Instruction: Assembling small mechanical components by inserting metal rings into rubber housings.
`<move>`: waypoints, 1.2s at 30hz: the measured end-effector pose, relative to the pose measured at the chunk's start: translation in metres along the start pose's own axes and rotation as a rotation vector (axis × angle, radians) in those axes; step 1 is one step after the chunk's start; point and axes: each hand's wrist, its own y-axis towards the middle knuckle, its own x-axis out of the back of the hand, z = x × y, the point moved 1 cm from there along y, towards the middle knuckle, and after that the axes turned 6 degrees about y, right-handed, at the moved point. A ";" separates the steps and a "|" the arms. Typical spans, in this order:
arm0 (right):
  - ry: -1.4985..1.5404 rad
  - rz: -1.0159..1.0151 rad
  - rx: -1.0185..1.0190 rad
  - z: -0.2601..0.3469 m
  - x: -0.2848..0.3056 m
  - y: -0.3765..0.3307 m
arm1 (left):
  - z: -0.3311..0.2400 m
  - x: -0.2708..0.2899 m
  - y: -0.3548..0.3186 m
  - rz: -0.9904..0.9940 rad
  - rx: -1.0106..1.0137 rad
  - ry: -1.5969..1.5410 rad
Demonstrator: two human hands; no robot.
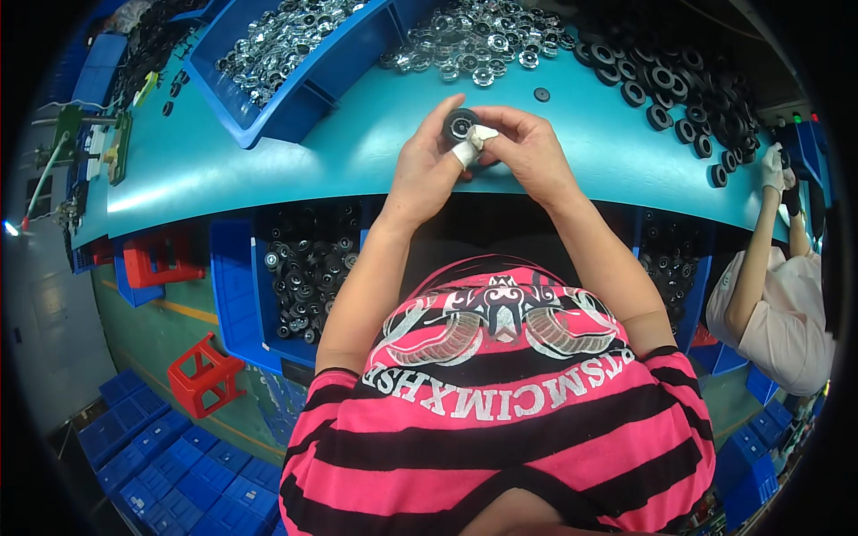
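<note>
Above the front edge of the teal table [357,170], I hold a small black toy-like wheel [460,123] with a clear, spoked-looking hub between both hands. My left hand [424,171] closes round it from the left, a white wrap on its thumb. From the right, my right hand [533,152] has bent fingers pressed at the wheel, with white material at the thumb tip. The fingers partly cover the wheel's lower side. Beyond my hands, a loose black ring [542,94] lies flat on the table.
A blue bin [304,112] of clear hubs stands far left, beside a pile of clear hubs [483,45]. Black tyres [661,89] heap up at right. Bins of finished-looking wheels [304,286] sit below the edge. A co-worker [778,295] works at right; red stools [204,375] stand left.
</note>
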 end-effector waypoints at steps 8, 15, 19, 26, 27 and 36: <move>0.045 -0.010 -0.047 0.002 -0.007 0.002 | 0.009 -0.010 -0.006 -0.138 -0.143 0.211; 0.031 -0.034 -0.051 0.000 -0.005 0.006 | 0.013 -0.014 -0.006 -0.214 -0.275 0.394; -0.030 -0.057 -0.056 -0.006 -0.001 0.009 | 0.017 -0.017 -0.008 -0.264 -0.369 0.606; 0.000 -0.038 -0.055 0.001 -0.004 0.009 | 0.014 -0.016 -0.004 -0.240 -0.330 0.487; 0.036 -0.015 -0.038 0.003 -0.003 0.008 | 0.010 -0.016 -0.005 -0.238 -0.242 0.363; -0.300 0.126 0.068 0.020 0.020 0.012 | 0.003 -0.003 -0.005 -0.119 -0.049 0.086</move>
